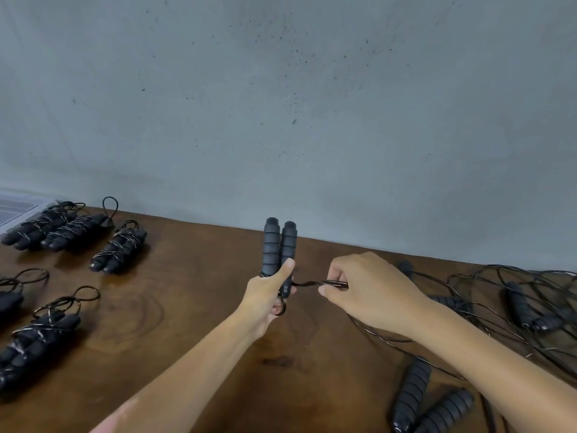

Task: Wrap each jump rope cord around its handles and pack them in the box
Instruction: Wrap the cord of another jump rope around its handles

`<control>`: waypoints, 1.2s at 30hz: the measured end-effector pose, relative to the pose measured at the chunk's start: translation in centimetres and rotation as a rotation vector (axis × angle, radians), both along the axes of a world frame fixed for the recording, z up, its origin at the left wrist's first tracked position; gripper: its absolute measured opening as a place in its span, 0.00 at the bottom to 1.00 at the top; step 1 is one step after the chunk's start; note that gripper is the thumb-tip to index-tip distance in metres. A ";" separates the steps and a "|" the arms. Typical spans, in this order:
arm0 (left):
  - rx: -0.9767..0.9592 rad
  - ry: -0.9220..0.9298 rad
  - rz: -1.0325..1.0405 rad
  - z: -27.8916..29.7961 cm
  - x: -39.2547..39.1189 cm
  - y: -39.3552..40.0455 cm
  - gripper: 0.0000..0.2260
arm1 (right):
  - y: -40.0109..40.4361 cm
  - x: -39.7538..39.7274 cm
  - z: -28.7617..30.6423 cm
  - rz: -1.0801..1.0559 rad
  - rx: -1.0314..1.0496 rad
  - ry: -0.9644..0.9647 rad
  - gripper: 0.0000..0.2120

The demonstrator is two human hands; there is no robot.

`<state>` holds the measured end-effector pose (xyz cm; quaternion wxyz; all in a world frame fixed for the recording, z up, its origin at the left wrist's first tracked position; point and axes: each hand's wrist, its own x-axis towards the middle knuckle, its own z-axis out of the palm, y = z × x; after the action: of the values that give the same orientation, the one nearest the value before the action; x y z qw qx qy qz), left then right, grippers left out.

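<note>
My left hand (268, 295) grips a pair of black foam jump rope handles (278, 242), held upright side by side above the wooden table (193, 307). Just to their right, my right hand (368, 292) pinches that rope's thin black cord (312, 282), pulled taut sideways from the handles' lower end. The rest of the cord trails down under my right wrist toward the table. A corner of a pale box (18, 210) shows at the far left edge.
Several wrapped handle bundles (120, 248) lie on the left of the table. A tangle of loose cords with handles (524, 307) covers the right side, and two more handles (431, 401) lie at the bottom right. A grey wall (281, 104) rises behind the table.
</note>
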<state>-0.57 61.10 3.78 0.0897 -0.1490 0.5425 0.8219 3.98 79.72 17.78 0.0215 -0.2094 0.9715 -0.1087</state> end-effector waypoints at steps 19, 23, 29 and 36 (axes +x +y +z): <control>-0.615 0.366 -0.375 3.3 0.3 2.9 0.27 | -0.3 -2.4 3.2 0.050 -0.086 -0.010 0.12; -0.791 0.374 -0.465 3.7 0.0 3.0 0.25 | -0.3 -3.4 4.0 0.072 0.038 0.072 0.12; -1.188 0.381 -0.490 4.1 -0.5 2.2 0.24 | 0.2 -5.3 4.2 0.059 0.044 0.096 0.13; -1.156 0.493 -0.545 4.6 0.2 1.1 0.16 | 1.7 -8.0 2.5 0.048 -0.211 -0.066 0.08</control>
<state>-0.36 62.16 8.33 0.0730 0.1605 0.9168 0.3584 -4.01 81.43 20.26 0.0337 -0.2302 0.9481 -0.2166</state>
